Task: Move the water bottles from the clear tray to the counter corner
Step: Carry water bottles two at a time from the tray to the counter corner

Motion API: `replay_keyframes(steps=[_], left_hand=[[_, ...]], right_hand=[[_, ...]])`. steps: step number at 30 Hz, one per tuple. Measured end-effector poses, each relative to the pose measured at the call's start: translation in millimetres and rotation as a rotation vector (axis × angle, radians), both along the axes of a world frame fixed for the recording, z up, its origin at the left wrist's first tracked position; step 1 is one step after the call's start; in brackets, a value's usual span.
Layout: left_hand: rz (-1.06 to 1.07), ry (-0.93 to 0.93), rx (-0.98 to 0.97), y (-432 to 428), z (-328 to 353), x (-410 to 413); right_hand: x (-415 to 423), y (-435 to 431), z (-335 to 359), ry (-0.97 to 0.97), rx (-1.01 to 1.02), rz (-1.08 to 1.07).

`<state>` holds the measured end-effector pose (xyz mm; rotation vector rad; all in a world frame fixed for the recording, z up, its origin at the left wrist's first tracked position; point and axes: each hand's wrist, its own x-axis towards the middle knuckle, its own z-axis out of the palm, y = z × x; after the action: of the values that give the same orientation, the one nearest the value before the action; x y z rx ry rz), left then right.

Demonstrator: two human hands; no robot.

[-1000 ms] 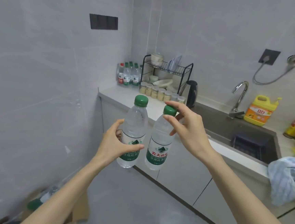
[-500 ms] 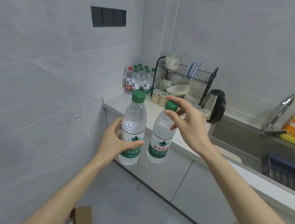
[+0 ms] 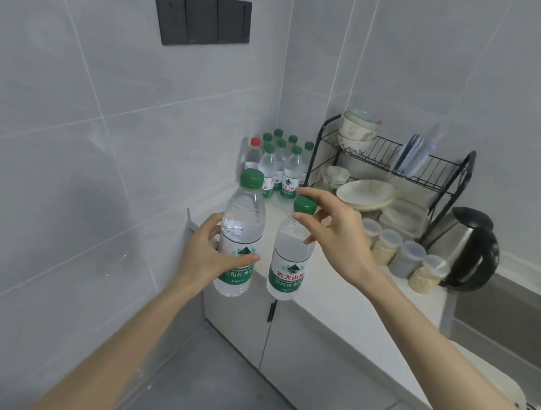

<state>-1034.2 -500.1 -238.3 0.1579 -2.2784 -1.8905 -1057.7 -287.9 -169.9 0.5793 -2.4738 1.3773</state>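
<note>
One water bottle (image 3: 242, 231) is held upright in the air by the left hand (image 3: 205, 258), whose fingers and thumb wrap round its body at the top of the green label. The second bottle (image 3: 290, 265) hangs slightly tilted from the right hand (image 3: 341, 240), which pinches it at the green cap and neck. Both are in front of the dish rack (image 3: 394, 160) and nearer the camera, over the front edge of the surface (image 3: 336, 295), just beside each other; whether they touch I cannot tell. A cluster of bottles (image 3: 279, 166), mostly green-capped with one red-capped, stands on the surface in the wall corner, just left of the dish rack as seen. Lidded jars (image 3: 405, 259) line up in front of the rack, and a black kettle (image 3: 469, 251) stands by its right end.
</note>
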Motion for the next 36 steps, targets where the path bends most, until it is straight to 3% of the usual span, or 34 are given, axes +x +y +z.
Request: replay_keyframes(steps=[8,19,36], left_hand=[[-0.041,-0.066,0.006,-30.5,-21.7,-118.3],[-0.251,-0.156,-0.05,-80.7,-78.8,-264.5],[-0.338,-0.251,-0.048,-87.2,-149.5,-335.9]], right_hand=[[-114.6,-29.8,-18.5,-0.05,0.056,-0.058],[-224.8,-78.9,-69.1,-0.173,0.064,-0.234],[-289.8,-99.1,-107.0,-0.325,0.144,-0.283]])
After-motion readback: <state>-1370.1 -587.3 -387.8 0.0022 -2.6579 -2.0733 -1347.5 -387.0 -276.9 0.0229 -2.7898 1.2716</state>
